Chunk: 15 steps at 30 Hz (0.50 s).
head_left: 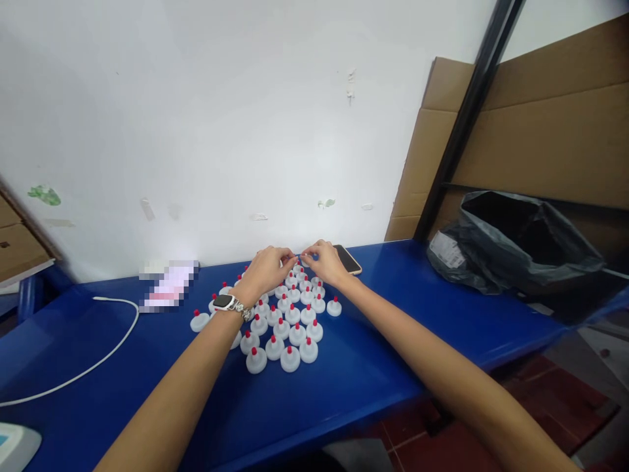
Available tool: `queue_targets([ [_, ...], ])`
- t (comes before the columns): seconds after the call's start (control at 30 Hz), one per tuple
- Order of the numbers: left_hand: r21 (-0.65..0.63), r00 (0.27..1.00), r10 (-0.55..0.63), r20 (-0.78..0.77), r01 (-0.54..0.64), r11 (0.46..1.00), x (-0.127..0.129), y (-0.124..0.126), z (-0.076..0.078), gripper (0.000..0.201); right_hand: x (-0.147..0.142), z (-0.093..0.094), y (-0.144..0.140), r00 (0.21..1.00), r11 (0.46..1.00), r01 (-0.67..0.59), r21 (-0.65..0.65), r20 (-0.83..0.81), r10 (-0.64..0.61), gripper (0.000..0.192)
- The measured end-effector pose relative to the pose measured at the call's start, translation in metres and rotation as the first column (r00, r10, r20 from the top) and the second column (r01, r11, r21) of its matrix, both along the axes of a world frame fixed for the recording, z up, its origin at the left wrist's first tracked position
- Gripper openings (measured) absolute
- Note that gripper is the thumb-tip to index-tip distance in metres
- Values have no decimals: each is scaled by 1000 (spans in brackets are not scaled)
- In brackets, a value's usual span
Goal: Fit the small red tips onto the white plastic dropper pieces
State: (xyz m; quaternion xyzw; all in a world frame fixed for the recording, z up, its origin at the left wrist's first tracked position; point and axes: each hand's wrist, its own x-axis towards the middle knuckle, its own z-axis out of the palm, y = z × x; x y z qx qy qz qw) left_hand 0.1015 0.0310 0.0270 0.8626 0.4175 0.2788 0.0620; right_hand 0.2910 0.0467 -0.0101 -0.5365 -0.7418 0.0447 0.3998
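Note:
Several white bottle caps with red tips [282, 321] stand in rows on the blue table [393, 334]. My left hand [268, 267], with a wristwatch [226, 302] on its wrist, reaches over the far end of the rows with its fingers pinched on a small cap. My right hand [322, 260] meets it there, fingertips pinched on the same small piece at the back of the group. What sits between the fingertips is too small to make out clearly.
A phone [348, 259] lies just behind my right hand. A black plastic bag [515, 242] sits at the right by cardboard sheets [540, 131]. A white cable [105, 341] curves across the left side, and a blurred-out item [170, 285] lies near the wall.

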Motion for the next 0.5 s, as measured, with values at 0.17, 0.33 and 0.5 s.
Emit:
queue_targets([
  [0.17,72,999,18,38,-21,997,-24,-15,2,38,-24,20,-40,945,966,-255,34,-205,256,24],
  [0.33,43,991,125,-40,-123,991,-65,-4,-3,28,-56,20,-45,902,943,-329,-49,-311,299,23],
  [0.5,-17,968,148,-201,-155,988,-77,10,-15,18,-74,12,-35,898,934,-341,-110,-331,289,16],
])
